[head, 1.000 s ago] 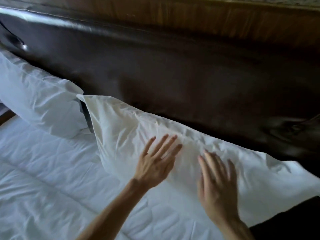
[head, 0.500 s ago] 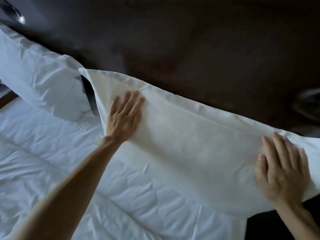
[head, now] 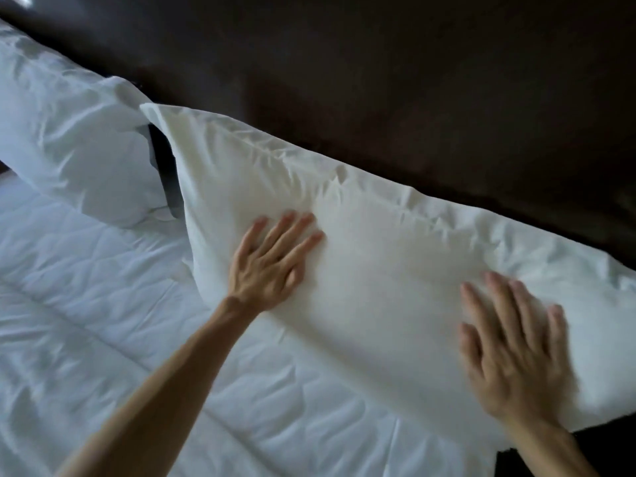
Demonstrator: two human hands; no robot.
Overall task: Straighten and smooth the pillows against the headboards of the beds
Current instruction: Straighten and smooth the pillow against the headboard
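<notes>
Pillow (head: pixel 378 256): white matt cloth, creased at top seam. Headboard (head: pixel 413 80): dark, faintly glossy.

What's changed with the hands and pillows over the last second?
Both hands swept apart across the near pillow, then came back inward: left hand left of center, right hand lower right. Nothing gripped; both stay flat. The far pillow hasn't moved.

A white pillow (head: pixel 378 270) leans lengthwise against a dark brown headboard (head: pixel 413 80), its top seam puckered, its face flattened beneath the left hand (head: pixel 268 263) and the right hand (head: pixel 512 356). A second, creased white pillow (head: pixel 69 139) slumps against the headboard beyond the left hand, just beside the first.
</notes>
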